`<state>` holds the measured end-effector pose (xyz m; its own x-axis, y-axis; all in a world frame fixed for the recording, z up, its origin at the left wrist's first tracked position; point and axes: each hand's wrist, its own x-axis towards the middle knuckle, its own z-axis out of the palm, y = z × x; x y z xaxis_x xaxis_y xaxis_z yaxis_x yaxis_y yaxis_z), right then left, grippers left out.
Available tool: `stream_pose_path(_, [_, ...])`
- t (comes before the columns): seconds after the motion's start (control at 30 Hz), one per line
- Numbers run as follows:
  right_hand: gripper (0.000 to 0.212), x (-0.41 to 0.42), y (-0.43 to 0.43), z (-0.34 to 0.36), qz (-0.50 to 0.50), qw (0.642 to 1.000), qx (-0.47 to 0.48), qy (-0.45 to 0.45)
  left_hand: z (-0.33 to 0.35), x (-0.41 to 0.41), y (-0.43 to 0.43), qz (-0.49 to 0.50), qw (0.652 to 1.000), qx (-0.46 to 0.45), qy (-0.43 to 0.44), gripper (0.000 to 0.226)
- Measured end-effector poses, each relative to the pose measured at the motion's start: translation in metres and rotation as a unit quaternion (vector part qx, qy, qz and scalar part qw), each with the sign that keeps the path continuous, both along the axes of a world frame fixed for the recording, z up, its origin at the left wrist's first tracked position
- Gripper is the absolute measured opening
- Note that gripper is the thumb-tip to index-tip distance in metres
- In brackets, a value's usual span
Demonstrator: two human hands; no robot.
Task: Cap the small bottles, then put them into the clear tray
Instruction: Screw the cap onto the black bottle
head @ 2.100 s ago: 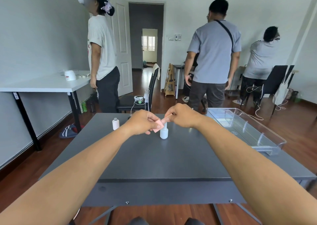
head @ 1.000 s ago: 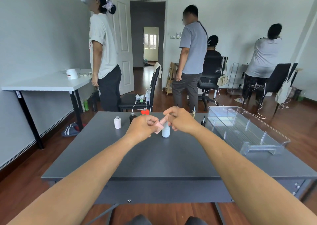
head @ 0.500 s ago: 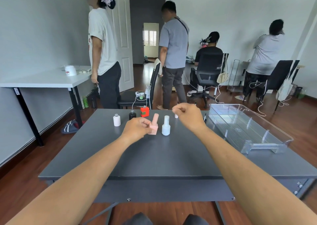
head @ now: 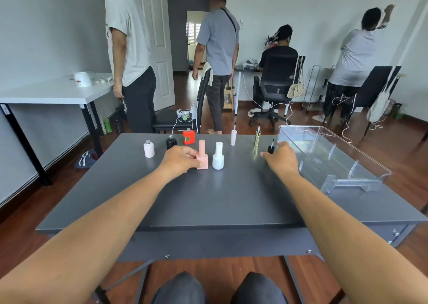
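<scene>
While the left hand (head: 179, 159) pinches the capped pink bottle (head: 202, 157) upright on the grey tabletop (head: 208, 199), the right hand (head: 281, 159) closes on a black cap (head: 271, 148) beside the clear tray (head: 333, 162) at the right edge. White capped bottle (head: 218, 156) just beside pink; near half bare.

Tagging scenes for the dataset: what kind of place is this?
Probably a room in a house used as a shared workroom, not a lab. Signs: dark wood floor, white panelled door, and several plain desks, such as the white desk with black legs, where other people work.
</scene>
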<state>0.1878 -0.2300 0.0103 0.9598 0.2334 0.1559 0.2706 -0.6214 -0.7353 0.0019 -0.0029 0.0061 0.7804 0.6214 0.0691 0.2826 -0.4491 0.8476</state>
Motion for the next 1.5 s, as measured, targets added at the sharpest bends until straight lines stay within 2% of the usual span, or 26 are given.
stream_pose_path(0.07, [0.061, 0.005, 0.001, -0.003, 0.004, 1.000, -0.006, 0.003, 0.003, -0.002, 0.002, -0.016, 1.000, -0.007, 0.010, 0.025])
stream_pose_path(0.2, [0.047, 0.017, 0.006, -0.005, 0.009, 1.000, -0.013, 0.003, 0.014, -0.010, 0.012, -0.028, 0.999, -0.015, 0.005, 0.046])
stream_pose_path(0.27, [0.044, 0.023, 0.007, -0.005, 0.012, 1.000, -0.020, 0.000, 0.024, -0.013, 0.019, 0.001, 1.000, 0.000, -0.022, 0.044])
stream_pose_path(0.37, [0.023, 0.030, 0.009, -0.007, 0.011, 0.999, -0.030, -0.005, 0.035, -0.012, 0.036, 0.067, 0.995, 0.044, -0.064, 0.041])
stream_pose_path(0.4, [0.026, 0.031, 0.009, -0.007, 0.010, 0.999, -0.035, -0.006, 0.037, -0.010, 0.043, 0.082, 0.993, 0.066, -0.060, 0.044])
stream_pose_path(0.5, [0.028, 0.034, 0.010, -0.010, 0.007, 0.999, -0.048, -0.011, 0.042, -0.002, 0.058, 0.108, 0.987, 0.118, -0.012, 0.062])
stream_pose_path(0.6, [0.027, 0.037, 0.011, -0.011, 0.006, 0.999, -0.047, -0.011, 0.045, 0.006, 0.067, 0.111, 0.981, 0.140, 0.077, 0.076])
stream_pose_path(0.67, [0.026, 0.039, 0.011, -0.012, 0.007, 0.999, -0.049, -0.015, 0.046, 0.011, 0.069, 0.109, 0.972, 0.157, 0.134, 0.067])
stream_pose_path(0.73, [0.026, 0.039, 0.012, -0.013, 0.008, 0.998, -0.053, -0.018, 0.046, 0.013, 0.070, 0.105, 0.962, 0.187, 0.171, 0.033])
stream_pose_path(0.77, [0.027, 0.040, 0.012, -0.014, 0.008, 0.998, -0.054, -0.019, 0.046, 0.015, 0.071, 0.104, 0.959, 0.191, 0.183, 0.029])
stream_pose_path(1.2, [0.036, 0.036, 0.010, -0.011, 0.011, 0.999, -0.040, -0.026, 0.053, 0.022, 0.063, 0.122, 0.955, 0.192, 0.192, 0.033])
stream_pose_path(1.37, [0.039, 0.022, 0.012, -0.001, 0.031, 0.999, 0.003, -0.021, 0.079, 0.009, 0.052, 0.132, 0.962, 0.193, 0.140, 0.037])
stream_pose_path(1.5, [0.025, 0.000, 0.020, 0.015, 0.068, 0.992, 0.106, 0.023, 0.098, -0.007, 0.038, 0.085, 0.991, 0.089, 0.045, 0.032])
